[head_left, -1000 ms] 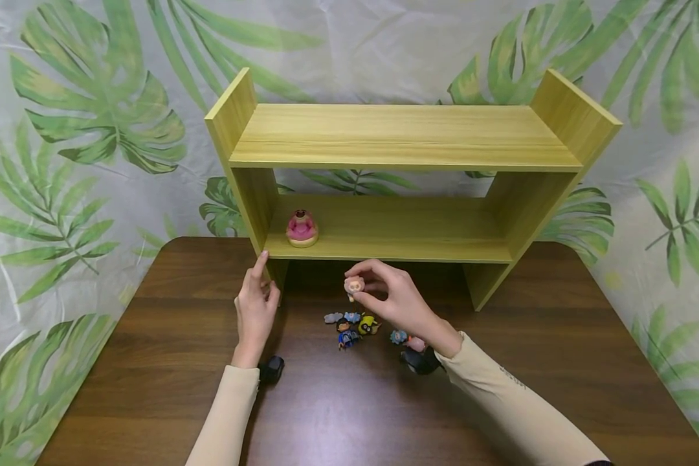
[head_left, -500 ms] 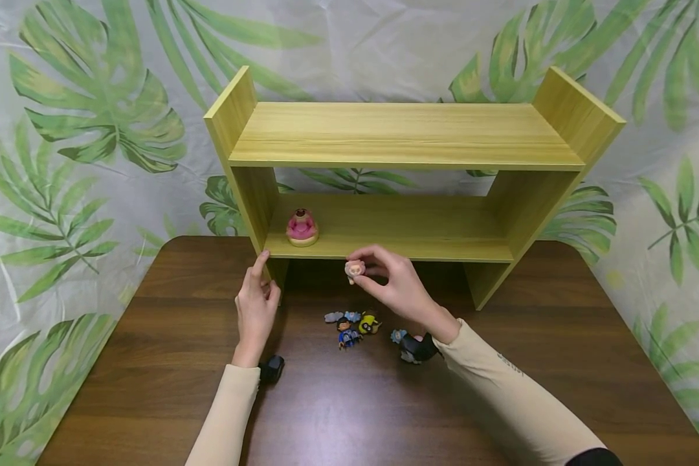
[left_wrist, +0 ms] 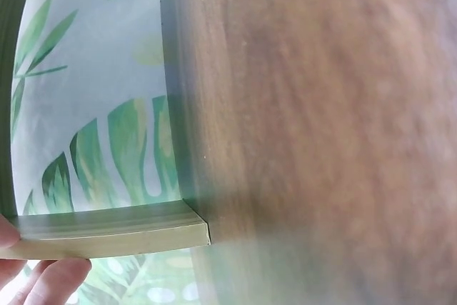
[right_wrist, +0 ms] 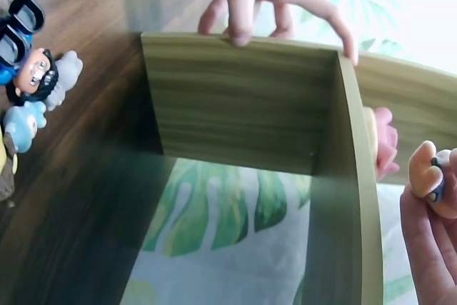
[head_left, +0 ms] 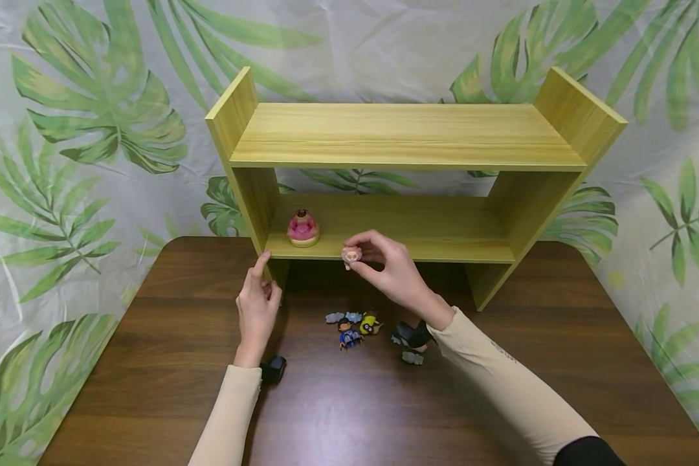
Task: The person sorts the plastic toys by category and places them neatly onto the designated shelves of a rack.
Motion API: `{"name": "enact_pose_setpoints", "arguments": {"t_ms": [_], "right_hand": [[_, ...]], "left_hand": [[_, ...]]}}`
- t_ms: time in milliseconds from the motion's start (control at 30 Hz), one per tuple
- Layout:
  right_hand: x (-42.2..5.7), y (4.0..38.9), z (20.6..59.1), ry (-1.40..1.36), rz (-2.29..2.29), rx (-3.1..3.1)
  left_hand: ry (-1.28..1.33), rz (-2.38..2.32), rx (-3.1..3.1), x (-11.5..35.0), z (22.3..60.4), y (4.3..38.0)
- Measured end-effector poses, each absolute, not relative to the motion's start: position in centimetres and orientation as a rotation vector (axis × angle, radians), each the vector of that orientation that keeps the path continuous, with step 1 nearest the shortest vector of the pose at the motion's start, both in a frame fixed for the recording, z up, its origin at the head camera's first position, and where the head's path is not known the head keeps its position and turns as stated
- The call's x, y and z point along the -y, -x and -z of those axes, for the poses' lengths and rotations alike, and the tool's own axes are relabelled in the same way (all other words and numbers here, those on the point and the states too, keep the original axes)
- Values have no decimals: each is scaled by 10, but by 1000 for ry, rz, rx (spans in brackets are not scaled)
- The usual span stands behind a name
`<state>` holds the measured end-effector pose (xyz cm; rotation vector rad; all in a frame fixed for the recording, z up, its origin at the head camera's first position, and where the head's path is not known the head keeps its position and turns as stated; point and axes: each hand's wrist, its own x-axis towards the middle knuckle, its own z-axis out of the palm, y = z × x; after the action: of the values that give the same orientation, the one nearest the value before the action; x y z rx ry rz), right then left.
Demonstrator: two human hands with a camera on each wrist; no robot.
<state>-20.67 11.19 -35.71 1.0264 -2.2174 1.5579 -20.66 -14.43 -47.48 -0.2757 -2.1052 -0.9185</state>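
My right hand [head_left: 393, 268] pinches a small pink figurine [head_left: 351, 256] with a pale face between thumb and fingers. The figurine is in front of the middle board's front edge; whether it touches the board I cannot tell. In the right wrist view only part of the figurine [right_wrist: 435, 180] shows. My left hand [head_left: 257, 307] grips the front edge of the wooden shelf [head_left: 384, 252] at its left side panel, thumb on the inner face and other fingers outside. The index finger reaches the board's corner. A pink seated figurine [head_left: 303, 228] stands at the middle board's left end.
On the brown table [head_left: 180, 388] lie a blue-clothed figurine [head_left: 348, 333], a yellow figurine [head_left: 369, 323] and small blue and grey pieces. A grey piece [head_left: 412, 358] and others lie near the right wrist, partly hidden by its black camera [head_left: 410, 334]. Leaf-patterned cloth [head_left: 93, 97] hangs behind.
My right hand has lifted the small pink figurine from below the middle board up to its front edge. The left hand has stayed at the side panel.
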Motion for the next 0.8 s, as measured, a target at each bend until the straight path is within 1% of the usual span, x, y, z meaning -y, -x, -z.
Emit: {"name": "enact_pose_setpoints", "arguments": {"t_ms": [800], "right_hand": [[-100,239,349,-933,-1475,2232]], "left_hand": [[279,926,2102,145,475,206]]}}
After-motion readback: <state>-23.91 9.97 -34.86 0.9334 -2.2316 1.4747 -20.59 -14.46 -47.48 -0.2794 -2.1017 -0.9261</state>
